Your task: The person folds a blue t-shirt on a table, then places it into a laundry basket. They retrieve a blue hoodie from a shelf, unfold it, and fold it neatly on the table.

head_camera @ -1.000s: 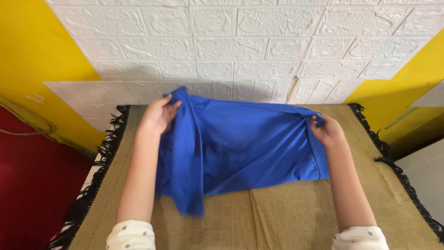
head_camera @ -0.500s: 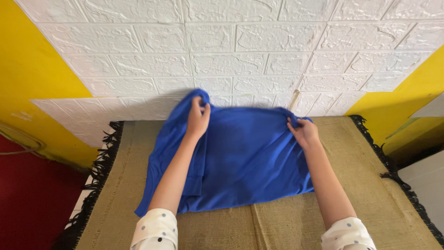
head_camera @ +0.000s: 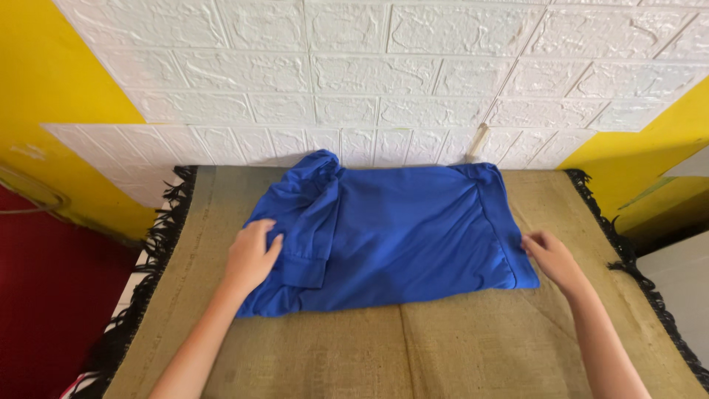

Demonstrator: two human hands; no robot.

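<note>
Both forearms are extended forward — the left hand [head_camera: 251, 258] is laid flat, palm down, fingers spread; the right hand [head_camera: 552, 260] is held low, fingers loosely curled.

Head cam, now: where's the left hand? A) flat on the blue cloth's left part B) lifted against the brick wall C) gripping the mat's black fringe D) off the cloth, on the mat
A: the left hand lies palm down on the left part of the blue cloth, near the folded-over sleeve, while the right hand is at the cloth's right edge on the mat.
</note>
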